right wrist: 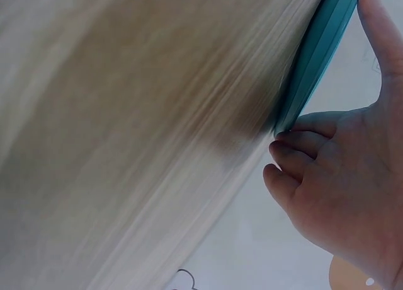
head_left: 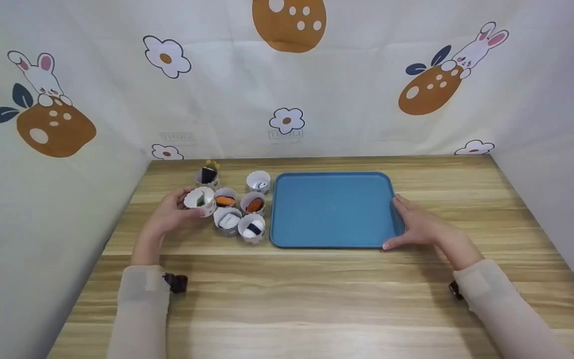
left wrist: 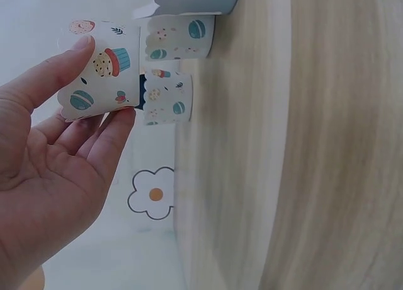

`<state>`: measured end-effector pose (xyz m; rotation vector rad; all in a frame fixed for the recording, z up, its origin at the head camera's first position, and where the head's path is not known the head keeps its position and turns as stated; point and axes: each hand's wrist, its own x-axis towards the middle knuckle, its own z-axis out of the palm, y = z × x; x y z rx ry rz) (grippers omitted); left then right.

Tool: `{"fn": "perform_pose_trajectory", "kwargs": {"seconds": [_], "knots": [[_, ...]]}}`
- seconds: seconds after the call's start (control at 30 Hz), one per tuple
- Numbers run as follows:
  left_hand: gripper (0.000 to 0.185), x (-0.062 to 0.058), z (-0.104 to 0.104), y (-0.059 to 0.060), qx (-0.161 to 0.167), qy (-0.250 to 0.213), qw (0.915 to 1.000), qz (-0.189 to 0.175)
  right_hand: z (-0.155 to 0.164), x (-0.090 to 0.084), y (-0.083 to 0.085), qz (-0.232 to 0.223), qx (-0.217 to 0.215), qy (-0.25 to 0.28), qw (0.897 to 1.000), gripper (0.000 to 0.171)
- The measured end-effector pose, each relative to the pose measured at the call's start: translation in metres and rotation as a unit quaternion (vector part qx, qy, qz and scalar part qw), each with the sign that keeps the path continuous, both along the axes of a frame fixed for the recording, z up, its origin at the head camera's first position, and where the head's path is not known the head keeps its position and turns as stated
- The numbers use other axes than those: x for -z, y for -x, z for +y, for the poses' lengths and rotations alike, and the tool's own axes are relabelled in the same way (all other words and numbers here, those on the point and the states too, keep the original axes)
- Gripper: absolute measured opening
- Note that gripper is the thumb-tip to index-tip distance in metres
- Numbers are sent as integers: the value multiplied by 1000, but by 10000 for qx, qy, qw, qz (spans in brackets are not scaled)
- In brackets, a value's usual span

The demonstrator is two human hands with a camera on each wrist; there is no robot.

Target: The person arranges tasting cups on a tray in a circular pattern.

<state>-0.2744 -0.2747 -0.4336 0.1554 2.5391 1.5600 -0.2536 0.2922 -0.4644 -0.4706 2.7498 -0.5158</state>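
The right hand (head_left: 419, 225) grips the right edge of the flat blue plastic tray (head_left: 333, 209) on the wooden table (head_left: 317, 299): rigid, probably light, best held by its rim. The left hand (head_left: 172, 213) pinches a white printed paper cup (head_left: 200, 199) at its wall, left of the tray beside the other filled cups (head_left: 239, 207). Thin paper will likely crush; grip lightly.
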Motion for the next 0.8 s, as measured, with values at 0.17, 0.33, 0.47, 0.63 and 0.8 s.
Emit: {"fn": "perform_pose_trajectory", "kwargs": {"seconds": [0.17, 0.33, 0.47, 0.63, 0.8], "knots": [[66, -6, 7, 2, 107, -47, 9998, 147, 0, -1, -1, 105, -47, -20, 9999, 135], [67, -12, 15, 4, 152, -10, 9998, 84, 0, 0, 0, 140, -44, -40, 9999, 136], [68, -17, 22, 6, 198, -98, 9997, 66, 0, 1, 1, 143, -40, -58, 9999, 136], [70, -22, 31, 9, 196, -12, 9998, 28, 0, 0, 0, 116, -23, -60, 9999, 135], [68, -24, 41, 13, 302, -75, 9994, 120, -1, -1, 0, 106, 7, -62, 9999, 135]]}}
